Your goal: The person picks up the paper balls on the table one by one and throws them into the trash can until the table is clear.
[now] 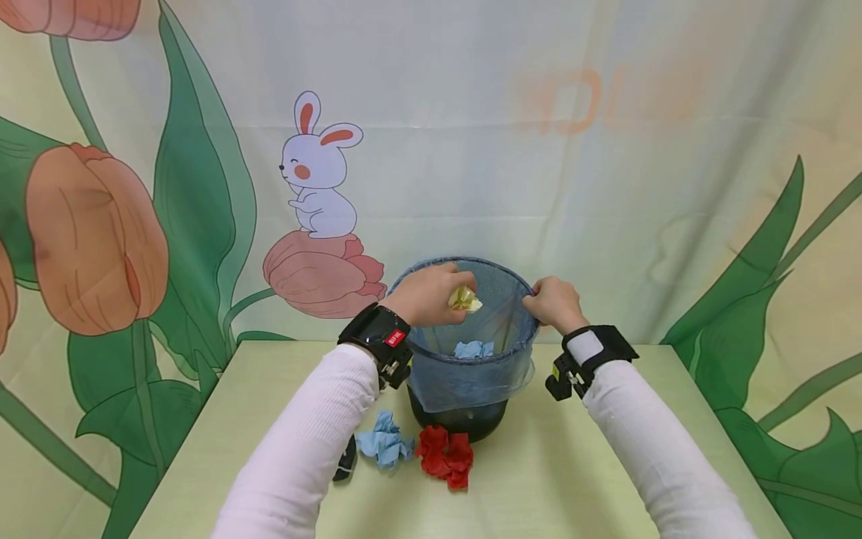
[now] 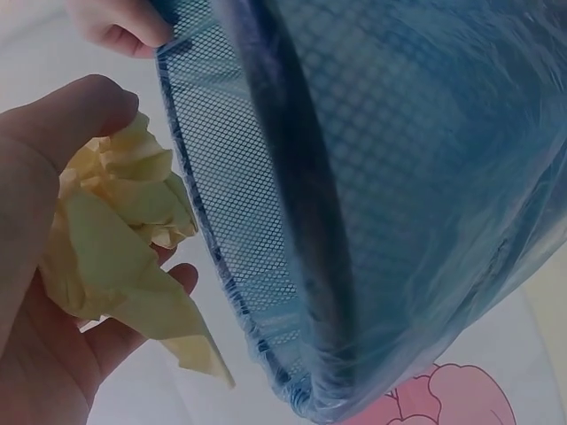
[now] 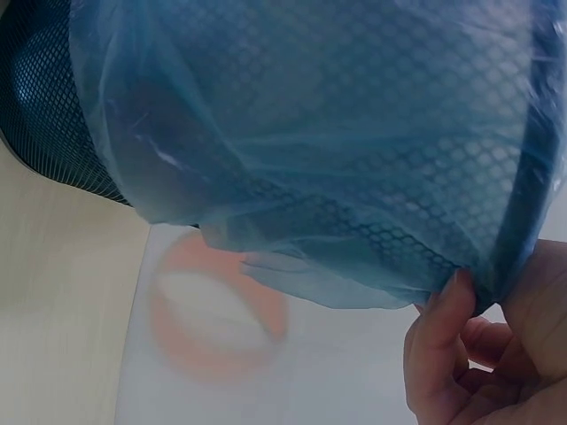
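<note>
Paper (image 1: 466, 300), yellow and crumpled, is held in the left hand (image 1: 431, 293) near the head view's centre, at the mouth of a mesh bin (image 1: 466, 424). The right hand (image 1: 557, 304) grips the bin's lined rim. A blue wad (image 1: 474, 349) lies inside; lower centre, a second blue wad (image 1: 386, 442) and red paper (image 1: 447, 457) lie on the table (image 1: 539, 486).

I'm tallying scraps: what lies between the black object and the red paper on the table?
A crumpled blue paper lies between them, as the head view shows.

Bin (image 3: 49, 106) cropped in wrist views, black object (image 1: 346, 459) partly behind left sleeve (image 1: 296, 442)
</note>
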The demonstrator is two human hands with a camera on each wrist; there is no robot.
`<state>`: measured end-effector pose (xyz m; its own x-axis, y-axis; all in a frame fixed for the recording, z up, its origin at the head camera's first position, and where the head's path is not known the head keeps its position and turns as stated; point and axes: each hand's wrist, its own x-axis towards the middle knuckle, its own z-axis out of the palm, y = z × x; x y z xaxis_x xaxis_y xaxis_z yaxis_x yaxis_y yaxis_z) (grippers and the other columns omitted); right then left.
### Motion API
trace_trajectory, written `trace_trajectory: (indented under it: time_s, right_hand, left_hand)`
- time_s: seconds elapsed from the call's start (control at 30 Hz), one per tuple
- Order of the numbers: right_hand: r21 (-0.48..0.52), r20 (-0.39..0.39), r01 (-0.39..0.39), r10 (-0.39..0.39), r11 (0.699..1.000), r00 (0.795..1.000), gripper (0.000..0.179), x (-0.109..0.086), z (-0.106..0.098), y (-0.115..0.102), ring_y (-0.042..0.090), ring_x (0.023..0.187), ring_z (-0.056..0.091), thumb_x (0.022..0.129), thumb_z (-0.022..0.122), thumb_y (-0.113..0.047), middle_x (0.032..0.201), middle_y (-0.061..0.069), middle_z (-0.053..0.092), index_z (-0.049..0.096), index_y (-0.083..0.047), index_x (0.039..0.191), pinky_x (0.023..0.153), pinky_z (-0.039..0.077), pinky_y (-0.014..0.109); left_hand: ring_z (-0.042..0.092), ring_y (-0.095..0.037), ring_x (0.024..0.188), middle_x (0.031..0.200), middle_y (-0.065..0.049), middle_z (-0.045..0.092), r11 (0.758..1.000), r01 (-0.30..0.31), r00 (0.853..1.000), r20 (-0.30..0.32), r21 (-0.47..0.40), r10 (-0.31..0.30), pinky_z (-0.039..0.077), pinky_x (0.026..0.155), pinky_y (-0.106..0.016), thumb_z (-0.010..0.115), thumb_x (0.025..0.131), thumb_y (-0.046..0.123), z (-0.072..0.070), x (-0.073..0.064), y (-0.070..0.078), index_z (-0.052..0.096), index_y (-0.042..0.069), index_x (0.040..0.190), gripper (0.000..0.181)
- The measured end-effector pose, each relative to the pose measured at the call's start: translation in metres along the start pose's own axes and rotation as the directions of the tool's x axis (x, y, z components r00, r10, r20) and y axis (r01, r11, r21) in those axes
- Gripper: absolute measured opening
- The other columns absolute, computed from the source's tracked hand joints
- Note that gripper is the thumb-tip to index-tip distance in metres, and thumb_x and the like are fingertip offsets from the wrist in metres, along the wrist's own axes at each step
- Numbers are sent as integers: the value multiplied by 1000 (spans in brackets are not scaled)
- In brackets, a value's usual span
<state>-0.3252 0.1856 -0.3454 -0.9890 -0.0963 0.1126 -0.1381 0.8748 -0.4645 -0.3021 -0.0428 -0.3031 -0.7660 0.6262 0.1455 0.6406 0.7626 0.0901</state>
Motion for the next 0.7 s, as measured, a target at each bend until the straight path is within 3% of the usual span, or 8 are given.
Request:
trace_trajectory:
  time_s: [0.2, 0.7]
  right_hand:
    - [-4, -6, 0, 0, 1000, 1000, 36, 1, 2, 2, 8, 37, 29, 79, 49, -8, 45, -5, 25, 30, -15, 50, 41, 18, 20]
    - [1, -8, -14, 14, 1000, 1000, 33, 1, 2, 1, 9, 37, 35, 78, 48, -8, 45, -5, 26, 31, -15, 50, 41, 19, 20]
  left_hand:
    - [53, -17, 87, 107, -3, 55, 1000, 7, 1000, -12, -6, -8, 50, 72, -30, 66, 82, 30, 1, -1, -1, 57, 22, 117, 38]
    - [54, -18, 100, 120, -2, 52, 999, 35, 998, 60, 13, -36, 51, 80, -35, 65, 83, 36, 0, -7, 2, 53, 25, 123, 43]
